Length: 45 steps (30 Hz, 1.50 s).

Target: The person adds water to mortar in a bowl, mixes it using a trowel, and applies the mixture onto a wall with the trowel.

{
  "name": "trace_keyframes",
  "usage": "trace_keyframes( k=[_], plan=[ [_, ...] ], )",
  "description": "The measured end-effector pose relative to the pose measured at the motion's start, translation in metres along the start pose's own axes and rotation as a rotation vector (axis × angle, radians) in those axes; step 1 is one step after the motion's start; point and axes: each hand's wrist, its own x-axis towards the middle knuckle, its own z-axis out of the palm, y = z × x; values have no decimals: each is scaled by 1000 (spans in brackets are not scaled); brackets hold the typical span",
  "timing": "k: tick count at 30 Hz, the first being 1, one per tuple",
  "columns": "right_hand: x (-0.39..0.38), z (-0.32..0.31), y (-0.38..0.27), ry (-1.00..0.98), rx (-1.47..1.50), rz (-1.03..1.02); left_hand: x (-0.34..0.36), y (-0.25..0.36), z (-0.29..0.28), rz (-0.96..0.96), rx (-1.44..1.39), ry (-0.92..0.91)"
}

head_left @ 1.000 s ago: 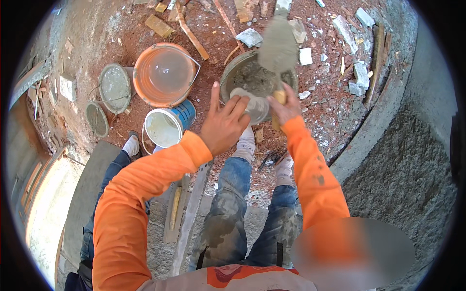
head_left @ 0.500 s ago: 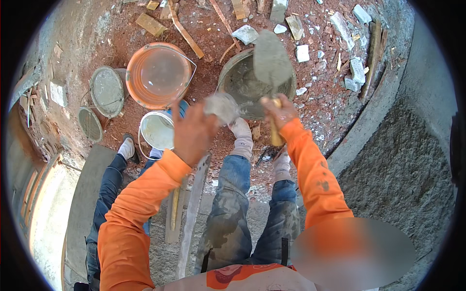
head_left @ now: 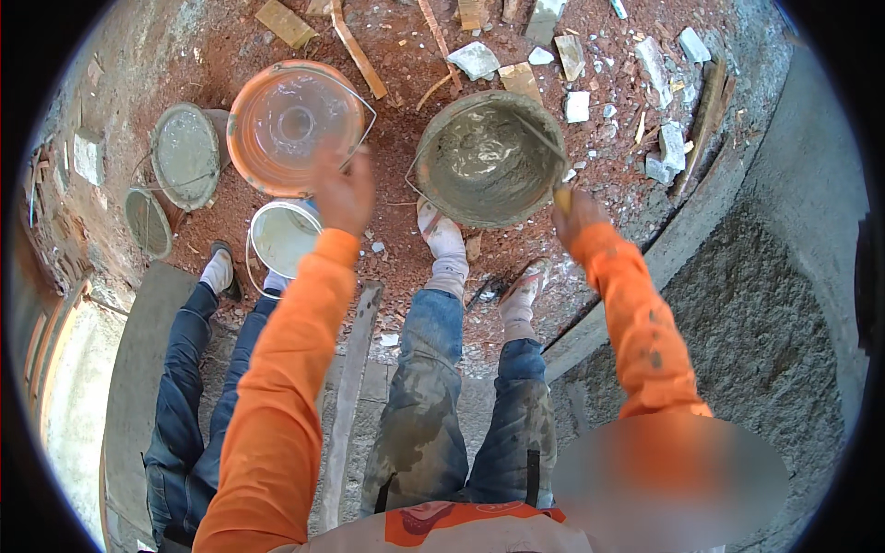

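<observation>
My left hand [head_left: 345,191] reaches over the near right rim of the orange bucket [head_left: 241,152], its fingers slightly blurred but apart, with nothing seen in them. Murky water in that bucket shows a round, rippled shape [head_left: 297,123]; whether an object floats there I cannot tell. My right hand [head_left: 581,219] is closed round the yellowish handle of a trowel [head_left: 542,138]. Its blade, seen nearly edge-on, tilts over the right side of the mortar bucket [head_left: 426,189]. Wet grey mortar [head_left: 479,152] lies inside this bucket.
A white bucket [head_left: 260,241] stands below the orange one. Two cement-stained buckets [head_left: 184,157] are farther left. Another person's legs [head_left: 180,369] are at the left. A long straight board [head_left: 348,396] lies beside my leg. Rubble and wood scraps [head_left: 475,60] litter the red soil.
My left hand has moved up and left to the orange bucket; the blurred greyish round thing beside it is gone from there. The trowel has swung right and down, off the mortar bucket's middle.
</observation>
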Motion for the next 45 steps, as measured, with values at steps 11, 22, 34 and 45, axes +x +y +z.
trace_keyframes(
  k=[11, 22, 34, 45],
  plan=[
    [70, 100, -52, -330, 114, 166, -39, -16, 96, -1020, -945, -397],
    [-266, 264, 150, -490, 1152, 613, -152, -72, 13, -878, -494, -528],
    [-463, 140, 108, -618, 163, -483, -277, -76, -39, -1251, -379, -702],
    [-326, 71, 45, -1748, 1250, 737, -197, -37, -2, -1055, -432, -496]
  ],
)
